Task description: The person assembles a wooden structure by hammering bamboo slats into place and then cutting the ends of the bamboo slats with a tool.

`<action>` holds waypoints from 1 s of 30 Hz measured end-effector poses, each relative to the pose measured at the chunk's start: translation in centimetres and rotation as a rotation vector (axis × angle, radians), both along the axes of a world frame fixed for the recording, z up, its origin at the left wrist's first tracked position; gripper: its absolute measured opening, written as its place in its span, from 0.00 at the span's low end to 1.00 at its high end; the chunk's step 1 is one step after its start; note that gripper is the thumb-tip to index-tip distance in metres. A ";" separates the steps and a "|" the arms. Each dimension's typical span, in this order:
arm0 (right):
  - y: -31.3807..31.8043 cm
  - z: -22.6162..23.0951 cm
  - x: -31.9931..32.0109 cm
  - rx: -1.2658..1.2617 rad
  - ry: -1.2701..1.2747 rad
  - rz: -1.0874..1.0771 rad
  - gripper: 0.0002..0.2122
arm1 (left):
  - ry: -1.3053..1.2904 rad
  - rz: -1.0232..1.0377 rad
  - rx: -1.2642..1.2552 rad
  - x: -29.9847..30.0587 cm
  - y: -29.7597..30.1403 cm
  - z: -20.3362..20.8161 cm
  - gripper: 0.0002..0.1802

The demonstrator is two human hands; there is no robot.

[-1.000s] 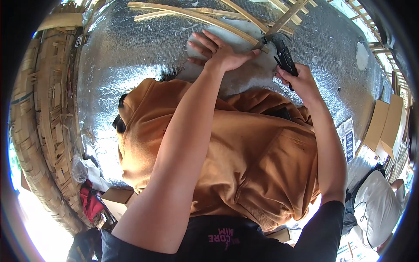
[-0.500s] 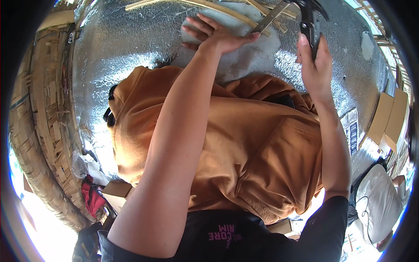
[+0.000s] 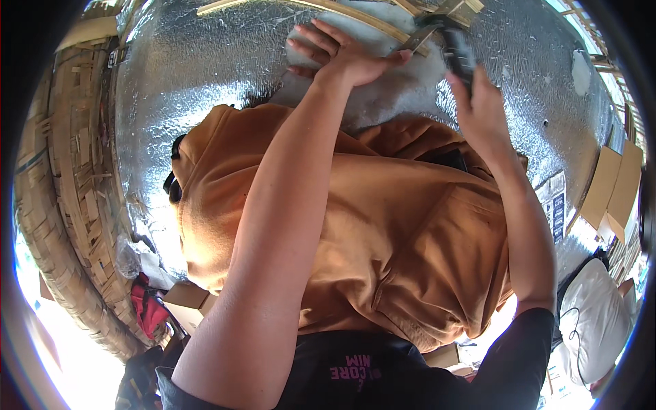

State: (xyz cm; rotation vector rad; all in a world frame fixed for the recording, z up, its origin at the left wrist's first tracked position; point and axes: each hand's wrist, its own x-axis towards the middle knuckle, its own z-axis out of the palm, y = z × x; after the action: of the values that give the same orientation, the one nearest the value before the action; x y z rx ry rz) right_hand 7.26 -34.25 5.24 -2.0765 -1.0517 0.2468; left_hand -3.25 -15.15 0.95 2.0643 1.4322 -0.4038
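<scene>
Fingers spread, my left hand (image 3: 338,56) lies flat on a pale whitish patch (image 3: 379,82) of the silver foil sheet. Its outstretched thumb meets the lower end of a flat grey strip (image 3: 421,39); I cannot tell if that is a blade. A black hammer (image 3: 459,56) is gripped by its handle in my right hand (image 3: 484,113), just right of the strip. Motion blurs its head, which is over the strip's upper end; contact cannot be made out. Thin wooden strips (image 3: 355,17) lie beyond my left hand.
Brown cloth (image 3: 403,219) covers my lap. Woven bamboo (image 3: 75,171) stands along the left. An open cardboard box (image 3: 608,181) is at the right, above a white sack (image 3: 593,321). A red bag (image 3: 147,307) sits lower left.
My right hand has swung the hammer down and to the left, from raised at the upper right to over the grey strip. My left hand stays nearly in place.
</scene>
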 end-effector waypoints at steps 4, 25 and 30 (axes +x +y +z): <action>0.2 0.8 -0.1 -0.282 0.174 -0.074 0.15 | 0.008 0.020 0.010 -0.5 0.7 -0.7 0.96; 1.0 1.4 -0.8 -0.307 0.079 0.012 0.14 | -0.036 -0.004 0.002 -1.1 0.8 -1.5 0.95; 0.3 2.3 0.3 0.139 0.024 -0.041 0.14 | -0.026 0.001 -0.017 -0.3 0.3 -0.5 0.95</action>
State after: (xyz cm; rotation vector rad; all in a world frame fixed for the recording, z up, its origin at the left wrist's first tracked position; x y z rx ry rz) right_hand 7.57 -33.99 7.54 -1.9638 -0.9825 0.1728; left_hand -3.59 -14.89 0.42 2.0481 1.4096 -0.3861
